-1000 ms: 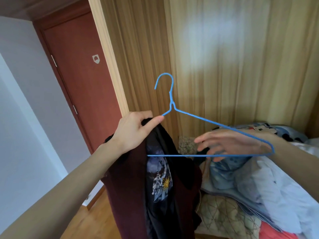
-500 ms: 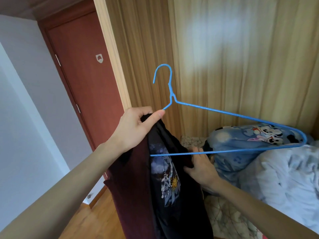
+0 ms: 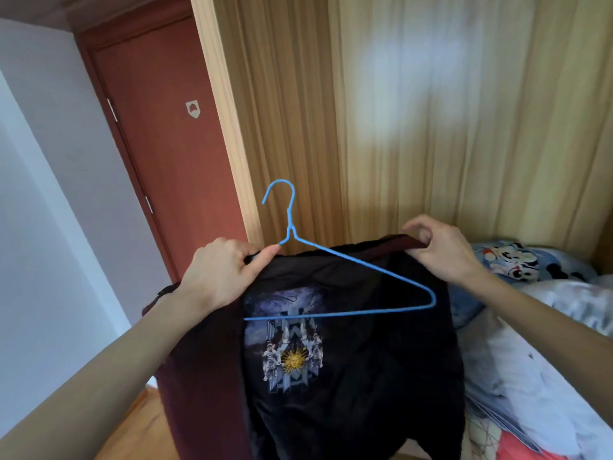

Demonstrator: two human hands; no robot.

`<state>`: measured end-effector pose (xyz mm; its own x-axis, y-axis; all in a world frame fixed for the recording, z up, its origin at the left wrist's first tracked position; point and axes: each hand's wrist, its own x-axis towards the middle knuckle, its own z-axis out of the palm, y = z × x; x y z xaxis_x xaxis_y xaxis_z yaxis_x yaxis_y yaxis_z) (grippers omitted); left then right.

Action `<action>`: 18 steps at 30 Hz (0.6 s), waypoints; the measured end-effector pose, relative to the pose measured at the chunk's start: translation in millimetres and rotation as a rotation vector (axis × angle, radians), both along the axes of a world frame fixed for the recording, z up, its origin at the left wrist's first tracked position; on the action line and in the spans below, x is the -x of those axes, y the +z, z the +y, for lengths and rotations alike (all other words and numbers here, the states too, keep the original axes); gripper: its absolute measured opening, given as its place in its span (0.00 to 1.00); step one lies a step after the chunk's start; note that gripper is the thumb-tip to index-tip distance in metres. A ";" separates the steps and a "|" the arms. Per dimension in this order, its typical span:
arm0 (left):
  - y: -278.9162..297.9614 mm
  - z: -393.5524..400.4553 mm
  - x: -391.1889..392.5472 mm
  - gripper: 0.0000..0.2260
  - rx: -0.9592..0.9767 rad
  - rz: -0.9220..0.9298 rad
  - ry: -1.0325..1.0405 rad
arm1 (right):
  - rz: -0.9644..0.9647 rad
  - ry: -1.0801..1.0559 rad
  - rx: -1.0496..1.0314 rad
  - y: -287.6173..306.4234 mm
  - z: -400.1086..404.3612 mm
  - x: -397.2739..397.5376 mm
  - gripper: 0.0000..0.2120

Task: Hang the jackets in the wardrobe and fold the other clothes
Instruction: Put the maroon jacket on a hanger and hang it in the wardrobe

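A: Status on the hands?

B: I see the left hand (image 3: 221, 273) pinching the jacket (image 3: 348, 360) collar edge together with the left shoulder of the blue wire hanger (image 3: 335, 280), thumb at the wire just below the neck. Right hand (image 3: 441, 250) has fingers curled over the jacket's other top edge.

A: Hanger orientation?

B: Hook up, its tip curling left. Long axis runs left to right, right end dipping lower. It lies against the open lining.

A: Jacket?

B: Held mid-air between both hands, hanging down, black lining with a sun-emblem print facing me, maroon shell at the left. Bed (image 3: 547, 343) with bedding at right, red door (image 3: 172, 144) behind left, curtain (image 3: 431, 111) behind.
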<state>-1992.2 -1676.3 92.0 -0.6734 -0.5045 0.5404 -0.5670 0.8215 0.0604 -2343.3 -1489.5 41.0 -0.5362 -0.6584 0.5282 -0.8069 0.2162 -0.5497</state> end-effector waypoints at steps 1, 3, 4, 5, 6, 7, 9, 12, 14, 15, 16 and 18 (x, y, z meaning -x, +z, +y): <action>-1.0 -0.7 0.5 0.31 0.074 -0.028 0.038 | 0.019 -0.007 -0.019 11.1 4.4 -2.2 0.14; -1.7 1.6 3.7 0.28 0.244 -0.083 0.112 | 0.056 -0.012 -0.048 27.3 10.0 -9.5 0.17; -2.4 5.0 6.6 0.27 0.294 -0.106 0.159 | 0.093 -0.024 -0.062 33.2 11.6 -15.5 0.18; -3.4 8.7 9.9 0.26 0.325 -0.110 0.208 | 0.147 -0.043 -0.074 37.6 13.4 -23.3 0.20; -3.8 12.1 13.4 0.25 0.351 -0.092 0.244 | 0.204 -0.068 -0.083 41.0 14.7 -32.2 0.22; -3.3 15.0 16.6 0.24 0.361 -0.072 0.268 | 0.244 -0.085 -0.080 44.3 16.1 -41.8 0.23; 0.4 21.4 20.8 0.24 0.339 -0.013 0.281 | 0.263 -0.083 -0.044 47.7 16.7 -59.6 0.23; 8.0 30.8 23.7 0.24 0.325 0.142 0.248 | 0.274 -0.010 -0.008 43.6 14.4 -78.1 0.18; 13.5 35.9 22.5 0.24 0.314 0.237 0.219 | 0.309 0.070 -0.010 36.1 11.4 -84.1 0.15; 15.9 37.1 21.5 0.24 0.309 0.275 0.209 | 0.322 0.112 -0.004 32.8 10.9 -84.9 0.15; 18.1 38.1 20.1 0.24 0.306 0.307 0.203 | 0.333 0.160 0.007 29.5 10.9 -83.5 0.17; 20.0 38.4 16.5 0.25 0.306 0.347 0.193 | 0.409 0.243 0.011 26.8 13.5 -75.0 0.22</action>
